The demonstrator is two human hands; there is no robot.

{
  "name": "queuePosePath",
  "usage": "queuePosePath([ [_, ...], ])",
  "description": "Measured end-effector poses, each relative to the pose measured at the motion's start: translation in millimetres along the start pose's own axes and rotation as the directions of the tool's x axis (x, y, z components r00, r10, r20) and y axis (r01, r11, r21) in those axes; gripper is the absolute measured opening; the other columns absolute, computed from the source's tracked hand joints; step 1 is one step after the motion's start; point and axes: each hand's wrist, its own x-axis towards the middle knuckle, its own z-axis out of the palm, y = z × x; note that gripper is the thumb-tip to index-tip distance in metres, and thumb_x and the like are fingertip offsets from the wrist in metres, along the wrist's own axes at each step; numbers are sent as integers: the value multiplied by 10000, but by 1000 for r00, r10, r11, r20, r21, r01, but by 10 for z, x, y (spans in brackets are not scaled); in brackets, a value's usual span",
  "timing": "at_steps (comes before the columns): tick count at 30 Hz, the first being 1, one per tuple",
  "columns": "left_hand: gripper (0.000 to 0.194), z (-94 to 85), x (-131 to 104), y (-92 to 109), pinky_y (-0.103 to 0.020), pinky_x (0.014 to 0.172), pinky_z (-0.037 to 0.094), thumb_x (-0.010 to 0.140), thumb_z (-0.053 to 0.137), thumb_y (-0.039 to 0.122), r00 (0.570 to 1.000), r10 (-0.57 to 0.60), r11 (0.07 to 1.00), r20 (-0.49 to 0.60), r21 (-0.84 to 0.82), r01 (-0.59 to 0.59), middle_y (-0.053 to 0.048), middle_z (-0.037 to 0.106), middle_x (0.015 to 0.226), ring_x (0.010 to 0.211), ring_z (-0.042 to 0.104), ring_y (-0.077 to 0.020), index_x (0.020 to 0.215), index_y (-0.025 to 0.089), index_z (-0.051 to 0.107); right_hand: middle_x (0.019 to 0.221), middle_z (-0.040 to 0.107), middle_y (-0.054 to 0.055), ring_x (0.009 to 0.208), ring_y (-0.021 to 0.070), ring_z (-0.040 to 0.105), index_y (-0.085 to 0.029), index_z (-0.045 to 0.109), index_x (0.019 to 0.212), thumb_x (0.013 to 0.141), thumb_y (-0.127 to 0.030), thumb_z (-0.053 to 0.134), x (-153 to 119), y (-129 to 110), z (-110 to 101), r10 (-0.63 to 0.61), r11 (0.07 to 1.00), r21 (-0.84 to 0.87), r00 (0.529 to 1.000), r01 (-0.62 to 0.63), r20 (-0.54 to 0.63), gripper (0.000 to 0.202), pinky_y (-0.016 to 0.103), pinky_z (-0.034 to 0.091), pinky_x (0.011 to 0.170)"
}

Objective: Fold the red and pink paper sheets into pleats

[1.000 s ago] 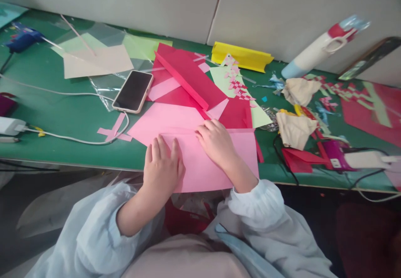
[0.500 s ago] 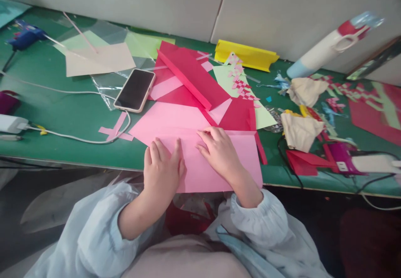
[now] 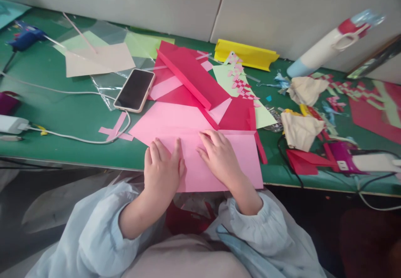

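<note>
Pink paper [image 3: 238,178] lies at the near edge of the green table, with a narrow folded strip along its upper side. Flat on its left part rests my left hand [image 3: 163,167], fingers stretched out and thumb apart. My right hand [image 3: 219,157] touches the paper to the right of it, near the fold, with its fingers spread and slightly bent. Another pink area [image 3: 175,115] extends behind the hands under dark red folded paper [image 3: 191,75]. What lies directly beneath my palms is hidden.
A phone [image 3: 134,90] with a white cable lies left of the papers. Farther left is a blue glue gun [image 3: 26,36]. A yellow folded strip [image 3: 246,56] stands at the back. On the right are a bottle [image 3: 332,46], cloth pieces [image 3: 302,130] and a purple power strip [image 3: 344,157].
My right hand has shifted slightly right and down along the pink paper. My left hand stays in nearly the same place.
</note>
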Motion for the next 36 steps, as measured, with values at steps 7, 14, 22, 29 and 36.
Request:
queuePosePath([
  [7,531,-23,1,11,-530,938,461,916,496,295,1000,-9,1000,14,26,9,-257,550,1354,1233,532,-395,1436,194,472,1433,497,199,1343,298,432,-69,477,1401,975,-237,420,-141,-121,65,29,1000,-10,1000,-29,9,461,473,397,1109],
  [14,539,-16,10,16,-535,919,458,929,467,309,1000,-7,999,21,45,6,-299,515,1359,1229,521,-439,1453,180,452,1535,378,209,1442,299,318,-9,414,1444,1000,-257,346,-174,-262,80,100,995,-16,992,-99,70,513,480,303,1180],
  [22,561,48,-4,-15,-547,893,459,927,464,342,999,25,999,-30,40,-24,-324,494,1343,1213,513,-471,1457,160,441,1562,335,195,1462,299,284,-7,384,1466,1003,-278,340,-177,-282,62,121,992,-42,986,-117,112,538,463,270,1197],
  [29,564,24,9,-14,-519,844,470,928,448,342,998,60,992,-20,114,-57,-355,510,1300,1154,549,-479,1456,143,438,1577,326,147,1469,269,277,-39,369,1484,997,-320,378,-256,-197,-7,110,994,-23,985,-108,130,562,435,277,1202],
  [36,550,28,13,-21,-530,832,467,927,433,328,998,62,991,-31,124,-58,-353,525,1291,1136,557,-474,1439,129,464,1568,331,172,1463,285,288,-11,378,1471,986,-309,407,-401,110,-66,217,975,-68,971,-211,105,570,454,286,1196],
])
